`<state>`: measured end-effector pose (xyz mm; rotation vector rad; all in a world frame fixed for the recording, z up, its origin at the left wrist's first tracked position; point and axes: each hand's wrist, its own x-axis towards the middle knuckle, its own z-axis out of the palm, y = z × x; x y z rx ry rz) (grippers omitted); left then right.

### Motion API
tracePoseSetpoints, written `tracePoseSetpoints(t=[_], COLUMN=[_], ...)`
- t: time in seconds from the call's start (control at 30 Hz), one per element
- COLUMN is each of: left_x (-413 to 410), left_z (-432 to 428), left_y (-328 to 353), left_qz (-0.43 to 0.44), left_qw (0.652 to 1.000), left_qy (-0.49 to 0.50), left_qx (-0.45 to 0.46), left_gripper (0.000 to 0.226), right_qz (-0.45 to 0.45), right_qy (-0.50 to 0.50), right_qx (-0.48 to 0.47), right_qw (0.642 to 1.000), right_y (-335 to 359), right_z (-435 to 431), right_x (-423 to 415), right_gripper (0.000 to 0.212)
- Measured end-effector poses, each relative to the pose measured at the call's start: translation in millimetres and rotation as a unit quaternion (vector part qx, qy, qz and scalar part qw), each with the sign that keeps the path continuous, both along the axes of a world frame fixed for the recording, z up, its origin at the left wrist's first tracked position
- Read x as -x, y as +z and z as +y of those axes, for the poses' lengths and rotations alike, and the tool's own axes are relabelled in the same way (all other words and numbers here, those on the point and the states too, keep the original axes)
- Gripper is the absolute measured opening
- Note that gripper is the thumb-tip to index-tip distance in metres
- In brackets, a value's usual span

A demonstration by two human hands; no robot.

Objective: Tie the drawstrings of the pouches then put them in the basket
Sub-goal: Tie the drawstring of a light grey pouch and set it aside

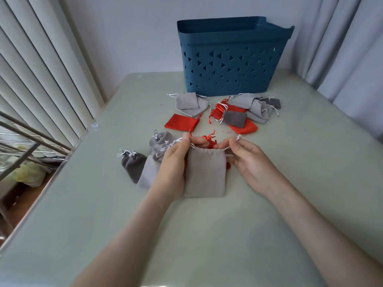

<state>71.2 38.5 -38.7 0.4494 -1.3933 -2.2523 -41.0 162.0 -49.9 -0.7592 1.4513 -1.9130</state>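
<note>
Already tied, head view: we judged the cinched grey pouches (133, 165) at the left, and a red pouch (209, 140) just beyond the hands, as finished; whether any lay in the basket (230, 65) we could not tell.
In hand: a light grey pouch (205, 172) lay flat on the bench (207, 235) between our hands.
Left grip: our left hand (176, 160) pinched the left drawstring (193, 146), fingers curled.
Right grip: our right hand (248, 160) pinched the right drawstring (238, 138) likewise.
Left to do: this pouch's cords were not yet knotted, and several flat pouches (186, 103) near the basket looked untied.
</note>
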Motion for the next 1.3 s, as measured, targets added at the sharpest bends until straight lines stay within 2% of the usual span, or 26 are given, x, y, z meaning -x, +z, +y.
tracePoseSetpoints(t=[0.13,0.23,0.3,0.37,0.47,0.5,0.63,0.77,0.87,0.9,0.97,1.0,1.07,1.17,1.23,1.3], left_x=[0.0,-0.4,-2.7,-3.1,-3.0,-2.8,-4.3,-8.5,-10.7,-11.2,-11.3,-10.9,-10.7,-7.0,-4.4,-3.1], left_z=[-0.5,-5.3,-10.5,-10.5,-3.6,-2.1,3.6,13.0,19.2,21.9,26.4,28.7,32.2,30.6,25.8,21.6], left_y=[1.2,6.6,8.9,10.0,10.0,8.6,-1.8,-1.1,0.4,1.1,2.1,1.6,-0.5,-2.0,-1.3,-1.6], left_qz=[0.013,0.047,0.073,0.081,0.063,0.034,-0.122,-0.125,-0.121,-0.119,-0.12,-0.123,-0.118,-0.101,-0.104,-0.109], left_qw=[0.998,0.995,0.992,0.993,0.995,0.998,0.981,0.954,0.931,0.924,0.915,0.913,0.916,0.94,0.951,0.96], left_qy=[-0.002,0.028,0.061,0.062,0.006,-0.02,-0.13,-0.235,-0.29,-0.293,-0.274,-0.255,-0.221,-0.17,-0.138,-0.113], left_qx=[-0.058,-0.089,-0.08,-0.06,-0.072,-0.057,0.075,0.141,0.187,0.214,0.272,0.293,0.313,0.277,0.255,0.232], left_gripper=[0.038,0.037,0.036,0.038,0.038,0.037,0.035,0.02,0.035,0.034,0.017,0.017,0.039,0.046,0.052,0.057], right_qz=[-0.05,-0.136,-0.172,-0.171,-0.121,-0.098,0.002,0.059,0.114,0.133,0.154,0.15,0.121,0.102,0.128,0.156], right_qy=[0.011,0.002,-0.019,-0.028,-0.007,0.008,0.063,0.092,0.062,0.053,0.048,0.048,0.037,0.016,0.035,0.032], right_qx=[0.072,0.143,0.155,0.14,0.11,0.098,0.082,0.058,0.003,-0.013,-0.037,-0.043,-0.044,-0.04,-0.052,-0.064], right_qw=[0.996,0.98,0.973,0.975,0.986,0.99,0.995,0.992,0.991,0.99,0.986,0.987,0.991,0.994,0.99,0.985], right_y=[4.2,10.6,12.4,11.2,11.2,11.7,11.7,9.7,10.6,9.8,10.8,11.8,12.8,14.3,12.6,12.4], right_z=[1.2,5.0,7.6,9.2,10.3,10.9,10.8,9.0,8.0,7.0,5.0,4.2,3.2,5.0,7.8,9.2], right_x=[0.4,6.2,11.3,12.3,7.1,4.8,-2.7,-5.1,-6.7,-7.1,-10.0,-11.9,-13.7,-12.5,-10.7,-12.5], right_gripper=[0.032,0.034,0.04,0.044,0.018,0.016,0.027,0.029,0.023,0.023,0.024,0.025,0.023,0.01,0.019,0.017])
